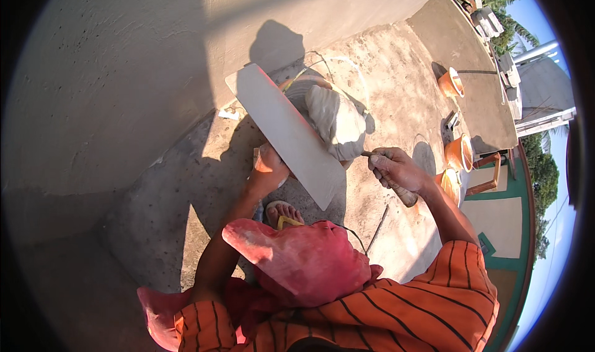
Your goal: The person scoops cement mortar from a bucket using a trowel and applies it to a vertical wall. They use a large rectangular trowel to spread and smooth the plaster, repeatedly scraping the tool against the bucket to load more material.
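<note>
My left hand [268, 166] is closed under a long pale rectangular float [282, 132], apparently gripping its hidden handle; the float is tilted diagonally. My right hand [390, 172] is closed round the wooden handle of a trowel [406, 197]. A large wet grey lump of plaster [334, 119] rests on the trowel's blade, mostly hiding it, against the float's right edge. Behind both tools, a round bucket [319, 81] with a cord-like handle stands on the concrete floor [384, 67], partly hidden.
A plastered wall [124, 73] borders the left and top. Several orange buckets [458, 150] stand at right, near a wooden frame [493, 178] and a green-trimmed wall. My sandalled foot [282, 212] is below the float, near a thin rod [378, 228].
</note>
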Demonstrator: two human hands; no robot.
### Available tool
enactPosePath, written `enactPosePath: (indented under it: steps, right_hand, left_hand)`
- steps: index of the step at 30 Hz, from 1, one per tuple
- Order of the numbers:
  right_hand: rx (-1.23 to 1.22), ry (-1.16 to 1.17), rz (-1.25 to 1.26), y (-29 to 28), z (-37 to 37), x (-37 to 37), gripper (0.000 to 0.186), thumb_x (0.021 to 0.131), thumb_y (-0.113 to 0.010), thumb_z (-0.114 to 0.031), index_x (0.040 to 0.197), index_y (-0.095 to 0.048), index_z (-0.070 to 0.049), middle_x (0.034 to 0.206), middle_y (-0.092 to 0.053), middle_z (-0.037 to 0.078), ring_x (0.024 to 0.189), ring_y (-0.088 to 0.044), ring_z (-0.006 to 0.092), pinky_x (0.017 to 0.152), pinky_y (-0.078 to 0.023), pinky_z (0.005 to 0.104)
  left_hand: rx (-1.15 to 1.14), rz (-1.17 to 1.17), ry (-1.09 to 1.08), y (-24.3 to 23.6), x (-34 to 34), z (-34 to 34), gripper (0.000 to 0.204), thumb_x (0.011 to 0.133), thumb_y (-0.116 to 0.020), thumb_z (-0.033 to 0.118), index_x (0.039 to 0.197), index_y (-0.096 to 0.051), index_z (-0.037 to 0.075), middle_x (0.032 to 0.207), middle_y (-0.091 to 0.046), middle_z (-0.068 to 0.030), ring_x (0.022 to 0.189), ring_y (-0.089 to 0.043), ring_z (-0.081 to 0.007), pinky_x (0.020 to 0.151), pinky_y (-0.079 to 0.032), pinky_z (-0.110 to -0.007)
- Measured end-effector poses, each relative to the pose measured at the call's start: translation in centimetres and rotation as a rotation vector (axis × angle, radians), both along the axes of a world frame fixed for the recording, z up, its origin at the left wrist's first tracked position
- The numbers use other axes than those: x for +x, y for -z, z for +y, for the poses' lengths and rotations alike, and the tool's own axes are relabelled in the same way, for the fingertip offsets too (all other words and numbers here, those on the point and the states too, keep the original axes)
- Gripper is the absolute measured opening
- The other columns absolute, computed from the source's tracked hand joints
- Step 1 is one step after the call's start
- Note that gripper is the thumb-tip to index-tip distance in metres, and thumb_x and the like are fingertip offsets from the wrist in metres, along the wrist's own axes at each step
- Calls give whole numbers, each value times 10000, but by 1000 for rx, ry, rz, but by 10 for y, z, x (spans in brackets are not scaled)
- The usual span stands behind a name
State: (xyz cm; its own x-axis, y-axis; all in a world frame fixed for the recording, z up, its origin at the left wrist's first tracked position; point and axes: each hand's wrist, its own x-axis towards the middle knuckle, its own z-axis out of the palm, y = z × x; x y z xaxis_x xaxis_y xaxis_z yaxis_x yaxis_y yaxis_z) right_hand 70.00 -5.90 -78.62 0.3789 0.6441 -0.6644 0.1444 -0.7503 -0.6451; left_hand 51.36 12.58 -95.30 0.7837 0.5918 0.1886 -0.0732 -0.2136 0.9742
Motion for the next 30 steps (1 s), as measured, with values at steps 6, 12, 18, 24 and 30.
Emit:
enactPosePath:
  steps: [6,12,18,24,30]
  right_hand:
    - [178,-55,-34,-32,0,-35,217,898,-548,-190,1058,-514,-47,805,-497,-1,711,-488,86,652,-440,236]
    - [100,-229,-395,-39,12,-48,253,879,-584,-172,1084,-476,-69,742,-466,-12,630,-458,75,586,-419,250]
    - [-11,-203,-537,-35,25,-50,268,851,-602,-155,1066,-479,-53,762,-519,70,667,-518,159,639,-434,319]
    - [91,-289,-704,-28,25,-38,308,837,-605,-132,1107,-486,-47,860,-558,183,806,-551,320,741,-434,374]
    - [266,-392,-883,-1,4,-8,368,801,-631,-146,1105,-466,-22,1044,-531,217,962,-532,411,796,-445,447]
  left_hand:
    - [-63,-78,125,-23,33,-35,206,756,-617,68,939,-613,-28,913,-641,-206,877,-609,-383,767,-478,-417]
    - [-8,-222,131,-17,42,-41,248,761,-631,104,990,-634,10,975,-653,-171,918,-610,-365,822,-477,-414]
    - [-27,-236,166,-6,42,-42,278,763,-636,111,1023,-623,13,1007,-649,-166,965,-602,-355,855,-469,-402]
    - [-37,-310,117,-6,43,-43,365,765,-659,131,1097,-581,-2,1084,-615,-188,1019,-583,-358,887,-455,-405]
    - [-10,-365,179,9,54,-44,430,759,-675,133,1149,-556,0,1146,-581,-193,1095,-536,-367,965,-402,-420]
